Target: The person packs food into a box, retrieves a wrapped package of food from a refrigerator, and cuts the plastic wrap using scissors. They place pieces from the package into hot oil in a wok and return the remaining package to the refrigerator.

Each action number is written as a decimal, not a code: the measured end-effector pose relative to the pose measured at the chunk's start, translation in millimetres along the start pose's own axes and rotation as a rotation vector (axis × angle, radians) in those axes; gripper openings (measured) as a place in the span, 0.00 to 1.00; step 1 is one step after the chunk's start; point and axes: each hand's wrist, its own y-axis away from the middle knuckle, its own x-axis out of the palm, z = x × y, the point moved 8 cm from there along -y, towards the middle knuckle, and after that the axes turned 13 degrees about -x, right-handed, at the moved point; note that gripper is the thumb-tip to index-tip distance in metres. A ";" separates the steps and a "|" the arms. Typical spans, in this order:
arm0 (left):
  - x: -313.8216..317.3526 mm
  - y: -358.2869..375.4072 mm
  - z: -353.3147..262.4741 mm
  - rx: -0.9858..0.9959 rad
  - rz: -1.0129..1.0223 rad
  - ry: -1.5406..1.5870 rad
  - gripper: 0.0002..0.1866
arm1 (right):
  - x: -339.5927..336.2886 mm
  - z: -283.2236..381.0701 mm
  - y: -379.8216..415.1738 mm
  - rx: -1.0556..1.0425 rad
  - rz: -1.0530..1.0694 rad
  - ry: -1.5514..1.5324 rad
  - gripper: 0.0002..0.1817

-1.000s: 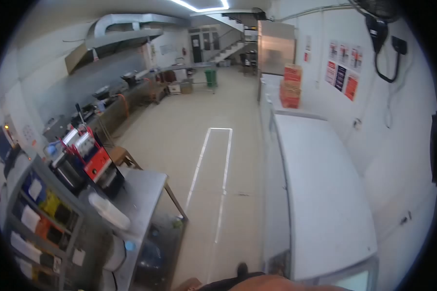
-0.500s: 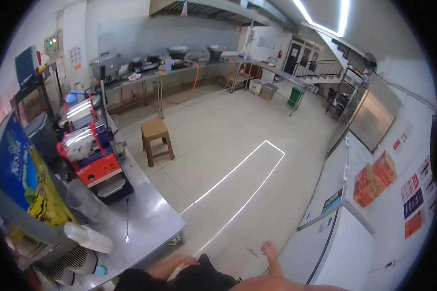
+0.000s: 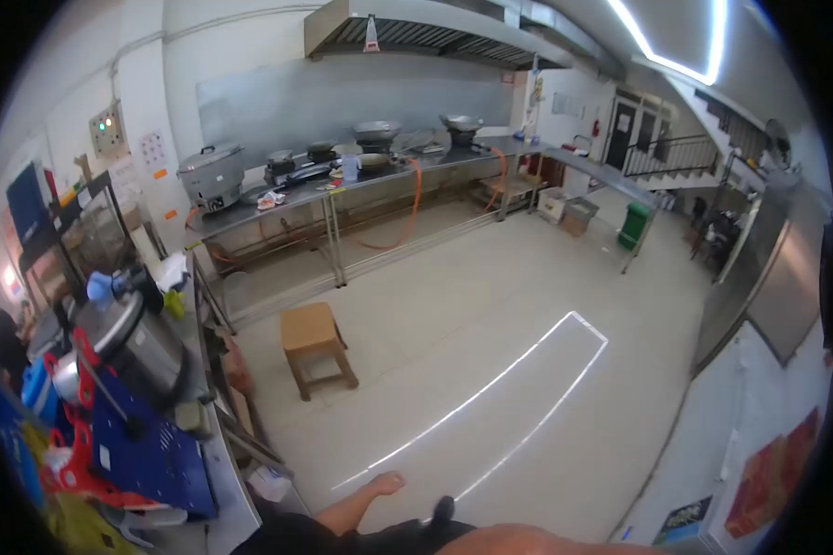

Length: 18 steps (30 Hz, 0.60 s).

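Observation:
My left hand [image 3: 388,483] hangs low over the tiled floor [image 3: 472,370], near the bottom centre of the head view, with its fingers curled; nothing can be made out in it. Only the upper part of my right arm shows at the bottom edge, and my right hand is out of the frame. Ahead and to the left stands a brown stool [image 3: 313,335]. One dark shoe [image 3: 443,509] shows below.
A steel counter [image 3: 296,199] with woks [image 3: 378,131] and a large cooker [image 3: 211,176] runs along the back wall. At the left is a worktable with a red and blue machine [image 3: 148,444]. White freezers [image 3: 713,444] line the right; a green bin [image 3: 633,226] stands farther back.
The view has moved forward past the near worktable, and the stool and back counter look closer. My left hand has swung forward; my right hand has left the view.

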 end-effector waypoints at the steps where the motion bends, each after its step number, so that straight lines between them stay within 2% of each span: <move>1: -21.3 -28.6 39.1 -0.211 0.020 -0.132 0.26 | -39.6 12.2 -47.3 -0.008 -0.005 0.042 0.14; 3: -57.4 -31.6 88.0 -0.331 -0.064 -0.093 0.27 | -124.6 40.1 -146.4 -0.022 -0.050 0.166 0.15; 5: -71.9 -34.3 136.1 -0.521 0.021 0.230 0.26 | -209.1 87.7 -253.3 -0.065 -0.163 0.311 0.15; 6: -78.6 -34.7 160.1 -0.616 -0.032 0.417 0.26 | -251.3 122.7 -308.6 -0.118 -0.256 0.375 0.15; 7: -86.2 -56.7 183.2 -0.487 -0.102 0.368 0.24 | -292.7 174.7 -364.7 -0.213 -0.364 0.428 0.15; 9: -105.8 -55.6 199.7 -0.589 -0.112 0.407 0.23 | -354.6 293.8 -464.7 -0.480 -0.544 0.535 0.15; 10: -115.2 -60.3 200.0 -0.599 -0.114 0.396 0.22 | -370.0 362.0 -501.1 -0.732 -0.631 0.671 0.16; 12: -140.8 -82.6 194.8 -0.564 -0.128 0.354 0.22 | -382.3 463.3 -569.2 -0.656 -0.478 0.358 0.13; 14: -186.0 -127.5 174.6 -0.444 -0.174 0.263 0.21 | -363.7 538.7 -610.6 -0.721 -0.405 0.064 0.12; 15: -212.9 -158.1 158.6 -0.331 -0.221 0.185 0.20 | -345.9 556.1 -635.4 -0.651 -0.294 -0.036 0.11; 16: -249.7 -195.6 135.5 -0.178 -0.301 0.063 0.20 | -320.7 530.4 -697.2 -0.687 -0.025 -0.457 0.11; 17: -297.9 -222.8 95.2 0.044 -0.464 -0.079 0.19 | -291.7 527.0 -720.3 -0.550 0.028 -0.259 0.11; 18: -340.6 -271.6 84.6 -0.155 -0.404 -0.139 0.20 | -266.2 519.6 -724.8 -0.513 0.135 -0.181 0.10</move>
